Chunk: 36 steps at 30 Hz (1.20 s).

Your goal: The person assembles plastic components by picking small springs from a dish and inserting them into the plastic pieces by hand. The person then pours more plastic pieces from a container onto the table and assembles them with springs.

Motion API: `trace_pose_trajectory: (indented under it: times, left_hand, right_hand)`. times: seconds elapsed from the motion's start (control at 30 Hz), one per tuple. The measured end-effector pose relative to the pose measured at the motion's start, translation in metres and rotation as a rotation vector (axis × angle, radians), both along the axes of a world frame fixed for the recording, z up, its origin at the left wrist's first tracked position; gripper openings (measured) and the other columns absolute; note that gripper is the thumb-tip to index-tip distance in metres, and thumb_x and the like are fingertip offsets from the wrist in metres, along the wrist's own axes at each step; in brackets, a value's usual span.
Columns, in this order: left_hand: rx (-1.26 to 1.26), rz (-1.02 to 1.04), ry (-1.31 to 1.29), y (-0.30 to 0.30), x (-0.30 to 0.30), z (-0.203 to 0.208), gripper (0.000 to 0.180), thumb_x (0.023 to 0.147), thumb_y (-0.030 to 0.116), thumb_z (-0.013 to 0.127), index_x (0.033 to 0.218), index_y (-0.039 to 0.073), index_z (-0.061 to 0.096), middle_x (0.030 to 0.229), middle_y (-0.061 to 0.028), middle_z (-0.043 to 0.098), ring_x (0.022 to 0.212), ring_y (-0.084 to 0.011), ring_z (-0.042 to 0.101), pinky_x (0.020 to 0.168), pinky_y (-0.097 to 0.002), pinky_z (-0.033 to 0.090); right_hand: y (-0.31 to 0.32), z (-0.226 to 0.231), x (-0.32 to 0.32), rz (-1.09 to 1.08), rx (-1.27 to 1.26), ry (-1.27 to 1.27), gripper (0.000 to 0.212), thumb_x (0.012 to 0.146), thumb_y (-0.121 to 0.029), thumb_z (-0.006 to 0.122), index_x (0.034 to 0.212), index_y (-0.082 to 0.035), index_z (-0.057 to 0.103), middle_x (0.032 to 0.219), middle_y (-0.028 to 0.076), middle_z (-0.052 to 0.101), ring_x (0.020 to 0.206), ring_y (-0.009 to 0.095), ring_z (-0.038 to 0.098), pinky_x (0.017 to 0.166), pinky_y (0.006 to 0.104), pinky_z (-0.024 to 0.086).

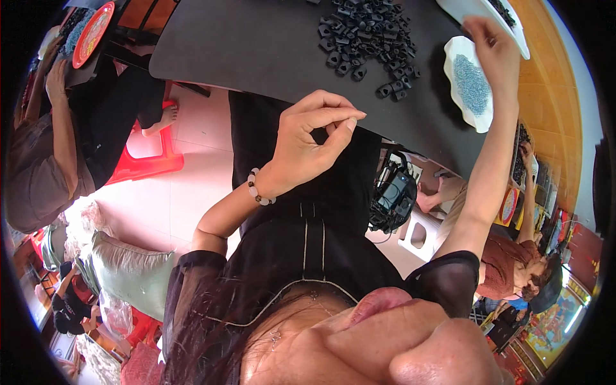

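Note:
My left hand (pixel 314 138) is raised in front of the near table edge, a beaded bracelet on its wrist. Its thumb and index finger press together in a pinch, and anything between them is too small to make out. My right hand (pixel 495 54) reaches out over the far right, its fingers curled in and partly blurred; what they hold is hidden. Beneath that hand and forearm lies a white scalloped dish (pixel 478 123) of tiny light-blue beads (pixel 471 83). Left of the dish, a pile of small black parts with holes (pixel 362 38) is spread on the dark table (pixel 244 45).
A white tray (pixel 459 8) with black bits stands at the far right corner. Below the table are a black bag (pixel 393 199) and a white stool (pixel 417 240). One person (pixel 61 141) sits at the left near a red stool (pixel 147 167), another person (pixel 507 263) at the right.

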<state>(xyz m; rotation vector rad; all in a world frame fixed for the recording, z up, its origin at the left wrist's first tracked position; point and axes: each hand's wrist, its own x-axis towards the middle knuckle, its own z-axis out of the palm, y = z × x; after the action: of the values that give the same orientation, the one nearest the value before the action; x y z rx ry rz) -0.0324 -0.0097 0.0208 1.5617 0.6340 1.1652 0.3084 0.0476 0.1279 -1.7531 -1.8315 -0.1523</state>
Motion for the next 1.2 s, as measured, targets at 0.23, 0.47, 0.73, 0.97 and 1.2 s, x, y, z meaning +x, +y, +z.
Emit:
trace_pose_trajectory:
  times: [0.23,0.47,0.73,0.97,1.2]
  left_hand:
    - [0.003,0.006,0.038,-0.001,0.003,-0.002,0.016,0.083,-0.003,0.065,0.094,0.003,0.074,0.092,-0.0038,0.065,0.063,-0.0036,0.056,0.056,-0.0178,0.044]
    - [-0.088,0.003,0.009,-0.003,0.008,-0.003,0.017,0.085,0.001,0.065,0.099,0.002,0.073,0.091,-0.0049,0.067,0.068,-0.0036,0.058,0.058,-0.0176,0.046]
    - [-0.328,-0.141,-0.091,0.001,0.018,0.0,0.027,0.094,0.014,0.064,0.115,-0.002,0.066,0.102,-0.0097,0.068,0.081,-0.0115,0.067,0.068,-0.0217,0.055]
    - [-0.348,-0.144,-0.092,0.011,0.013,-0.002,0.02,0.093,0.01,0.064,0.108,-0.003,0.069,0.09,-0.008,0.069,0.074,-0.0116,0.067,0.065,-0.0223,0.056]
    - [-0.42,-0.039,-0.149,0.027,0.0,0.005,0.018,0.094,0.008,0.061,0.107,-0.001,0.07,0.086,-0.0078,0.07,0.071,-0.0092,0.066,0.064,-0.0208,0.054]
  right_hand:
    - [-0.06,-0.038,-0.086,-0.054,-0.332,0.016,0.024,0.083,-0.016,0.071,0.104,-0.004,0.069,0.086,0.011,0.071,0.074,0.023,0.066,0.069,0.0344,0.051]
    - [-0.062,-0.054,-0.088,-0.048,-0.234,0.017,0.02,0.085,-0.012,0.068,0.104,-0.005,0.069,0.09,0.012,0.069,0.078,0.026,0.065,0.069,0.0355,0.051]
    - [-0.086,-0.04,-0.138,0.454,-0.227,0.3,0.03,0.076,0.006,0.068,0.105,-0.004,0.067,0.082,0.009,0.064,0.076,0.024,0.061,0.068,0.032,0.05]
    - [-0.074,-0.037,-0.143,0.468,-0.259,0.354,0.031,0.074,0.004,0.072,0.104,-0.003,0.066,0.08,0.008,0.064,0.074,0.022,0.06,0.066,0.0305,0.049]
    - [-0.023,-0.054,-0.139,0.345,-0.129,0.107,0.019,0.08,-0.013,0.073,0.098,-0.008,0.07,0.085,0.007,0.068,0.078,0.023,0.063,0.067,0.0339,0.05]
